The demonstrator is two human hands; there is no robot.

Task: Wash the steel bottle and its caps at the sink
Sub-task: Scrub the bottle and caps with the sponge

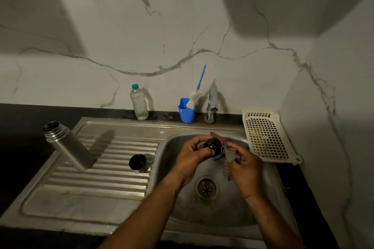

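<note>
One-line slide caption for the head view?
Left hand holds a black cap over the sink, right hand grips a checked cloth against it; open steel bottle stands on the drainboard.

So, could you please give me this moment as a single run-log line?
left hand: grips black cap over sink | right hand: holds checked cloth against it | steel bottle, second cap: on drainboard

text: none legible | labels: none | plastic bottle [139, 103]: no label | steel bottle [68, 145]: unmarked
</note>
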